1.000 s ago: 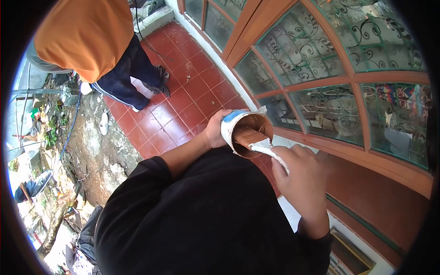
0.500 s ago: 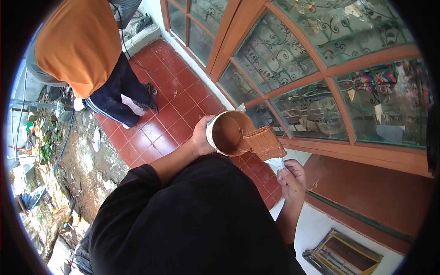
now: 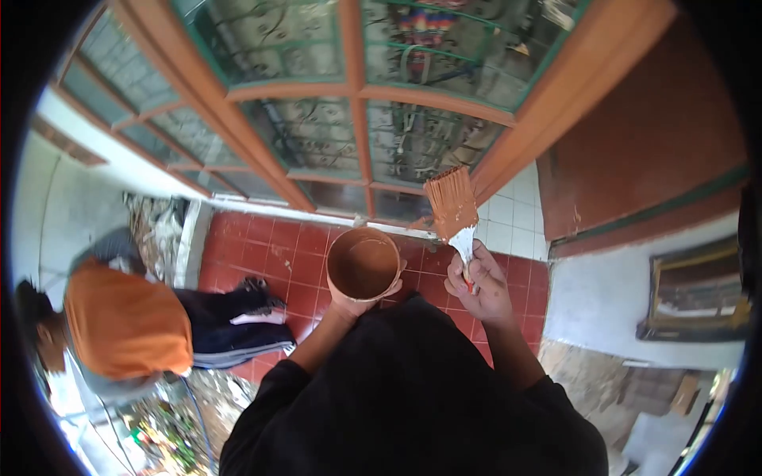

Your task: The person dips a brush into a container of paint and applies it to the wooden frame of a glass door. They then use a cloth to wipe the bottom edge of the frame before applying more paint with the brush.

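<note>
The left hand (image 3: pixel 352 305) is half closed, curled around the near side of the pot (image 3: pixel 363 266), its fingertips showing at the pot's right. Its forearm reaches forward and slants rightward, the open mouth facing up with brown paint inside. To its right, and apart from it, the right hand (image 3: pixel 481 287) is bent nearly shut on the brush (image 3: pixel 454 205), thumb and fingers pinching the handle. That forearm rises steeply, leaning a little left; the brown-coated bristles point up, beyond the fingers. Past both hands stands the window (image 3: pixel 355 89); beneath them lies red floor (image 3: pixel 294 247). Well left of the left hand, a person in an orange top (image 3: pixel 127 321) bends over.
</note>
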A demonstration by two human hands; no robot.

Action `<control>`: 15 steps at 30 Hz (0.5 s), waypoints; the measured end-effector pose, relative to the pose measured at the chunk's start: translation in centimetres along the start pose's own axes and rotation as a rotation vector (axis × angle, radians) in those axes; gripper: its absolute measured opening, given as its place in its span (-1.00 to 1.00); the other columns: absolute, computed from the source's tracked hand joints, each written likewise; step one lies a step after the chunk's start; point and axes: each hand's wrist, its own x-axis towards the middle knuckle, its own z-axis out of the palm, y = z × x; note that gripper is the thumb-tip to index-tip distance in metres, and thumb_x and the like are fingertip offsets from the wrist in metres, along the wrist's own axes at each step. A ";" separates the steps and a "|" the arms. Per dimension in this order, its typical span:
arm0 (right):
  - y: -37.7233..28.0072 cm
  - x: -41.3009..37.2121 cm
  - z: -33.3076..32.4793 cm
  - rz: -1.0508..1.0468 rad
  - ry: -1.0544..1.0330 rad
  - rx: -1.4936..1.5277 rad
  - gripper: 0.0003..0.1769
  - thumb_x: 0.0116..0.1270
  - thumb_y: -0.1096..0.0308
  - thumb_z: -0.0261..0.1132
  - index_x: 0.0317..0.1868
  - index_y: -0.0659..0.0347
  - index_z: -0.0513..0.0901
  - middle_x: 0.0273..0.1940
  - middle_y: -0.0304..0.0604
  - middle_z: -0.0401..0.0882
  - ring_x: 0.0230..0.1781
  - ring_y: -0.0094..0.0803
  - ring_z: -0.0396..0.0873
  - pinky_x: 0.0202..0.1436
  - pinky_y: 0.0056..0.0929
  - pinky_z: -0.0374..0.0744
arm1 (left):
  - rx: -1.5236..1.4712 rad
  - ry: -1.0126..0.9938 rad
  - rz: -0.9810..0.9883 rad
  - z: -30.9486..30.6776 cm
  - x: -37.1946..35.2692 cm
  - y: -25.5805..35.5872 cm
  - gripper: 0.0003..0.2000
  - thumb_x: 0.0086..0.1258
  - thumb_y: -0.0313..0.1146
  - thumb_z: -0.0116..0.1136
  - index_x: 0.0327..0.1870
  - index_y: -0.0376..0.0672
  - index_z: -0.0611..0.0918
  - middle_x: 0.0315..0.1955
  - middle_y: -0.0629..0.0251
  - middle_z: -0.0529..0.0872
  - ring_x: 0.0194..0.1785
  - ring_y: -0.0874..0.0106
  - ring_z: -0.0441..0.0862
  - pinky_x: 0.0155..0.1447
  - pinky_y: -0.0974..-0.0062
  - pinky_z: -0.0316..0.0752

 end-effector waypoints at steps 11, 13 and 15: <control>-0.2 0.6 -9.1 -0.286 0.677 -0.201 -0.86 0.57 0.42 0.07 0.06 0.14 0.36 -0.36 -0.27 0.43 -0.64 -0.72 0.18 -0.64 -0.66 0.14 | 0.108 0.248 -0.040 -0.4 1.9 -3.3 -0.19 0.22 0.37 0.04 0.38 -0.04 0.43 0.32 0.03 0.46 0.42 -0.10 0.32 0.28 -0.19 0.37; -0.2 2.1 -9.8 -0.322 0.698 -0.151 -0.86 0.55 0.44 0.09 0.04 0.16 0.36 -0.39 -0.29 0.43 -0.63 -0.73 0.20 -0.64 -0.67 0.14 | 0.076 0.281 -0.019 -0.1 2.3 -4.0 -0.21 0.19 0.35 0.11 0.33 -0.03 0.47 0.30 0.06 0.47 0.37 -0.07 0.37 0.27 -0.18 0.40; 0.1 3.1 -10.7 -0.351 0.720 -0.095 -0.86 0.53 0.46 0.10 0.03 0.17 0.36 -0.43 -0.31 0.43 -0.63 -0.74 0.23 -0.65 -0.67 0.15 | 0.091 0.294 -0.013 0.5 2.4 -4.6 -0.25 0.20 0.32 0.13 0.30 -0.04 0.49 0.27 0.07 0.50 0.36 -0.04 0.38 0.26 -0.16 0.41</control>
